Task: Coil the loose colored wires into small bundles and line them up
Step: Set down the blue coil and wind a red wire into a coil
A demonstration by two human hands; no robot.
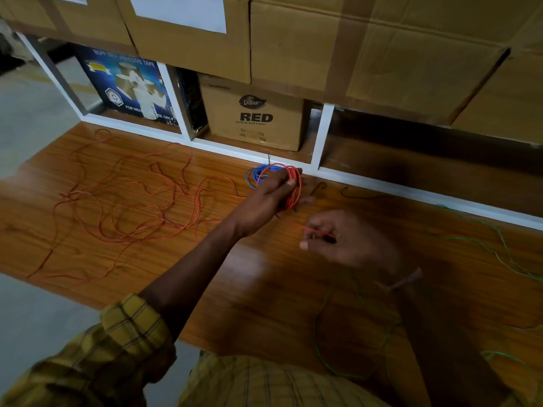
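Gripping the red coil (pixel 293 186) with curled fingers, the left hand (pixel 266 198) holds it at the shelf edge, against the blue bundle (pixel 255 175). The right hand (pixel 343 239), blurred, pinches a red wire end (pixel 316 230). Loose red wire (pixel 123 201) lies tangled on the board (pixel 264 289) to the left; green wire (pixel 484 242) lies to the right.

Risks: the tangle may knot as slack feeds in; the coil may spring open if the grip eases; red loops may snag the blue bundle.

Legible text: "Dabur RED" on the carton (pixel 255 118); "SELF ADHESIVE TAPE" on the blue box (pixel 129 86)
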